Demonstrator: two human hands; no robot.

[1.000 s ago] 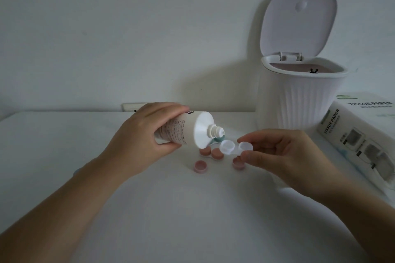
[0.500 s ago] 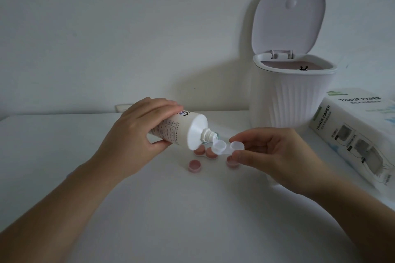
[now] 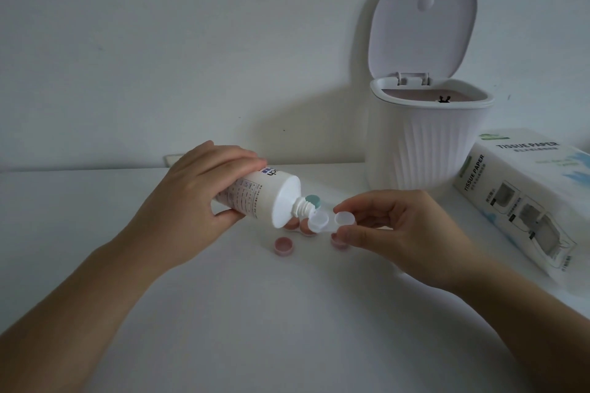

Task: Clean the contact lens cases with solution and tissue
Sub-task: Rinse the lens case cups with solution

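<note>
My left hand (image 3: 194, 191) grips a white solution bottle (image 3: 265, 198), tipped with its nozzle pointing right and down over the left cup of a clear two-cup lens case (image 3: 330, 222). My right hand (image 3: 392, 233) pinches that case by its right cup, just above the table. Under the bottle and case lie several pink caps (image 3: 283, 246) on the white table (image 3: 255, 313). A teal cap (image 3: 312, 200) sits just behind the nozzle.
A white ribbed bin (image 3: 424, 143) with its lid up stands at the back right. A tissue paper box (image 3: 523, 198) lies at the right edge. The wall runs close behind the table.
The bottle has tipped further down, bringing its nozzle closer over the case's left cup. Both hands stay in nearly the same place; the view shifted slightly.
</note>
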